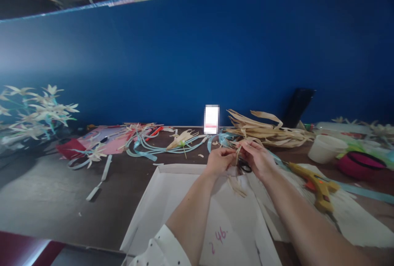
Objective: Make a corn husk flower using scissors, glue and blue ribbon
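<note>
My left hand (219, 160) and my right hand (257, 158) meet over the far edge of a white cardboard sheet (172, 204). Both pinch a thin tan strip of dried leaf (238, 151) between their fingertips. More tan strips (237, 185) hang and lie below the hands on the sheet. Black scissors (245, 168) show partly between the two hands. A pile of dried tan leaves (266, 130) lies just beyond the hands.
A yellow glue gun (317, 184) lies to the right, with a white cup (325, 148) and a pink bowl (360, 165) behind it. Light blue ribbons (154, 146) and a finished leaf flower (181, 138) lie left. Made flowers (37, 112) stand far left before a blue wall.
</note>
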A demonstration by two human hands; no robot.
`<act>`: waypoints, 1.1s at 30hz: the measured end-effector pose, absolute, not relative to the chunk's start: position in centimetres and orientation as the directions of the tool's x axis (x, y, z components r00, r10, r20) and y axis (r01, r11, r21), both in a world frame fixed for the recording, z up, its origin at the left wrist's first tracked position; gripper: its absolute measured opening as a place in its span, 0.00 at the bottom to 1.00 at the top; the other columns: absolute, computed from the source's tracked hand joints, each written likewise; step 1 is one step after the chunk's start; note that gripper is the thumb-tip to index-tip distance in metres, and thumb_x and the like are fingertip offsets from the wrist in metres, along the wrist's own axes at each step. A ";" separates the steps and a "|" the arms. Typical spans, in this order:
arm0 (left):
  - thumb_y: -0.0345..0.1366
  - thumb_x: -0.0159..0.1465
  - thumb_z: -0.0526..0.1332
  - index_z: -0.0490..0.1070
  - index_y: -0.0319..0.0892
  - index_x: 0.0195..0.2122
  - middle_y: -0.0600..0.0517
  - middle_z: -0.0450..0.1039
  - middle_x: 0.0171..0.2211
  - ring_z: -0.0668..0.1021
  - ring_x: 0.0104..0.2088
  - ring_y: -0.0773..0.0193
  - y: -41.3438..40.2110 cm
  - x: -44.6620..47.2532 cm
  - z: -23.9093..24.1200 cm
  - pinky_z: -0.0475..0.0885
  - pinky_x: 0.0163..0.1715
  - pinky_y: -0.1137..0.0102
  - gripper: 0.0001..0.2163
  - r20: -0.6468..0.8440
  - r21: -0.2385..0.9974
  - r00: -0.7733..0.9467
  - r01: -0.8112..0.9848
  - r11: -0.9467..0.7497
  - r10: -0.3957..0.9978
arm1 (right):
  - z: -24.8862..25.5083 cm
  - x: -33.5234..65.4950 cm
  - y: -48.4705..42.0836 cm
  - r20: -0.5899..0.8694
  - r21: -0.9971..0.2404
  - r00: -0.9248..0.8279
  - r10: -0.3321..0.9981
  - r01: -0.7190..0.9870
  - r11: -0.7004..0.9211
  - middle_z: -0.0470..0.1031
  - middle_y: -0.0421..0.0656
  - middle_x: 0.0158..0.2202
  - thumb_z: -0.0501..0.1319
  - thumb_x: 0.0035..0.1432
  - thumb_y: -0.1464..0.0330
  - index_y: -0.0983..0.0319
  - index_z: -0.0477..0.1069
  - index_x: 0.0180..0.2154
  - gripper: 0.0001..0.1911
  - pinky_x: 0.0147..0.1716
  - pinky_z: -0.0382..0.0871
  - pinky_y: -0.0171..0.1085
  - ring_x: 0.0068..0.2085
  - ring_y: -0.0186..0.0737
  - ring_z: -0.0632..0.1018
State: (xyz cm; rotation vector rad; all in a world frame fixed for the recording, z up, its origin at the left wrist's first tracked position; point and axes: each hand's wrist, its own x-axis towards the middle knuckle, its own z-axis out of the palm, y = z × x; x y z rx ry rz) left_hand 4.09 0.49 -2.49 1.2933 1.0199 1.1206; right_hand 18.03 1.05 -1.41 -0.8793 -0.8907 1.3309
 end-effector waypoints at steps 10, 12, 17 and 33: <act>0.36 0.50 0.66 0.75 0.36 0.29 0.54 0.70 0.19 0.71 0.19 0.72 0.3 4.2 -2.0 0.71 0.24 0.73 0.08 0.023 0.985 0.183 -0.173 0.009 0.983 | -1.7 18.1 1.1 0.042 -0.919 0.045 0.998 -0.390 0.057 0.75 0.39 0.26 0.71 0.38 0.62 0.61 0.74 0.26 0.12 0.24 0.64 0.30 0.25 0.30 0.71; 0.36 0.50 0.66 0.76 0.37 0.30 0.53 0.71 0.21 0.72 0.21 0.71 0.4 4.2 -2.3 0.72 0.27 0.72 0.09 0.018 0.984 0.188 -0.176 0.016 0.982 | -1.7 18.1 1.2 0.058 -0.928 0.065 0.996 -0.365 0.077 0.74 0.39 0.25 0.71 0.39 0.61 0.61 0.74 0.26 0.12 0.23 0.64 0.30 0.24 0.30 0.70; 0.35 0.51 0.65 0.76 0.37 0.30 0.52 0.72 0.22 0.73 0.21 0.70 0.5 4.3 -2.5 0.73 0.28 0.71 0.07 0.021 0.984 0.181 -0.180 0.012 0.983 | -1.9 18.0 1.3 0.093 -0.945 0.094 0.991 -0.306 0.118 0.74 0.39 0.24 0.70 0.40 0.60 0.60 0.74 0.26 0.12 0.25 0.64 0.32 0.24 0.32 0.71; 0.35 0.54 0.62 0.73 0.37 0.35 0.54 0.68 0.20 0.69 0.21 0.71 0.1 4.3 -2.3 0.67 0.24 0.75 0.09 0.153 0.987 0.130 -0.077 -0.144 0.980 | -2.0 17.9 1.4 0.080 -0.939 0.145 0.986 -0.322 0.123 0.73 0.38 0.22 0.72 0.36 0.60 0.60 0.74 0.24 0.14 0.24 0.65 0.32 0.24 0.33 0.71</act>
